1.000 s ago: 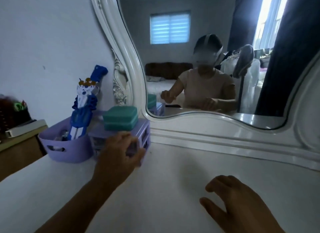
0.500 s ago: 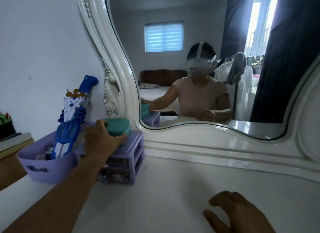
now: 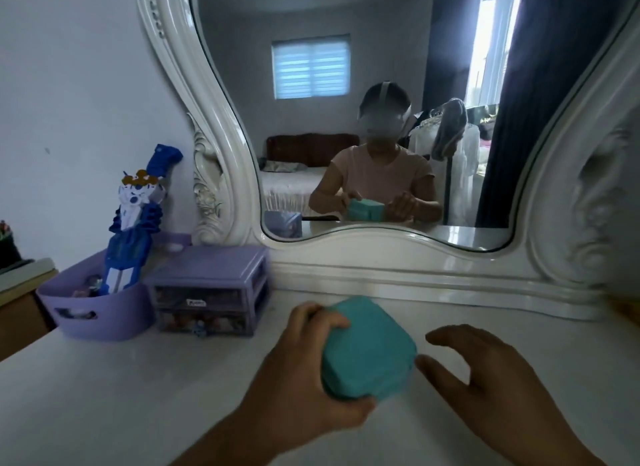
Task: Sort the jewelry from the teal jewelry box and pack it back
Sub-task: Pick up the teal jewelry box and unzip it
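Observation:
The teal jewelry box [image 3: 372,347] is closed, with rounded corners, and sits low over the white dresser top [image 3: 138,396] in front of me. My left hand [image 3: 304,372] grips its left side, thumb on the near edge and fingers over the far corner. My right hand [image 3: 485,372] hovers just right of the box with fingers spread, the thumb tip close to the box's right edge; I cannot tell if it touches. The jewelry inside is hidden.
A purple two-drawer organiser [image 3: 211,292] stands at the back left, beside a purple basket [image 3: 100,313] holding a blue toy [image 3: 135,230]. A white-framed mirror [image 3: 381,250] runs along the back. A wooden shelf [image 3: 20,313] lies off the left edge.
My left hand took the teal box off the purple organiser and brought it down to the middle of the dresser. My right hand rose and moved left toward the box.

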